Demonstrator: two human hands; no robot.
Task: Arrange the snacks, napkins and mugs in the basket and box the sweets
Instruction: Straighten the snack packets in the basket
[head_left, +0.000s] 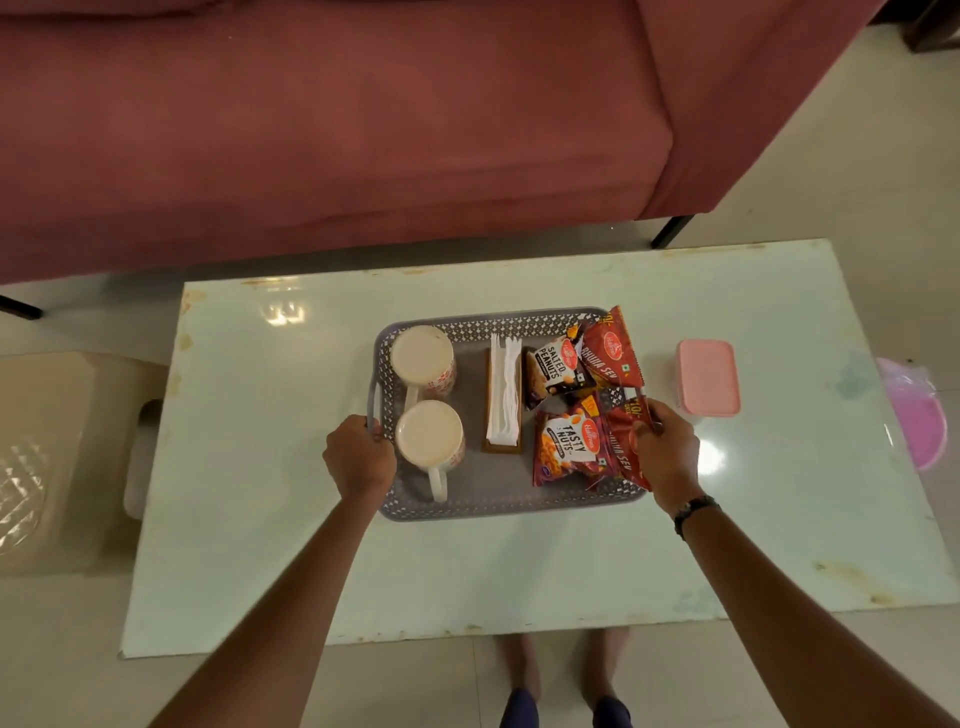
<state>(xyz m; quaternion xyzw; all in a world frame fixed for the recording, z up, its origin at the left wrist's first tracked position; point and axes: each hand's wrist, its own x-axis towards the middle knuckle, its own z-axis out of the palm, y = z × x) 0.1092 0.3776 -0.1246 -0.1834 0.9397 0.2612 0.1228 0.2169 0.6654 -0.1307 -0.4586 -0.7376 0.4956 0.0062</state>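
With the left hand (359, 457) gripping the grey perforated plastic basket (498, 506) by its handle and the right hand (666, 451) clutching its opposite rim, lifting unevenly could topple the upside-down white mugs (429, 435) inside.

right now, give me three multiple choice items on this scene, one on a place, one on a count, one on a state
1. Where is the pink box?
A. inside the basket
B. on the table, right of the basket
C. on the sofa

2. How many mugs are in the basket?
A. one
B. two
C. four

3. How do the mugs stand?
A. upside down
B. upright
C. stacked

Key:
1 B, it sits apart on the table.
2 B, far mug and near mug.
3 A, their flat bases face up.
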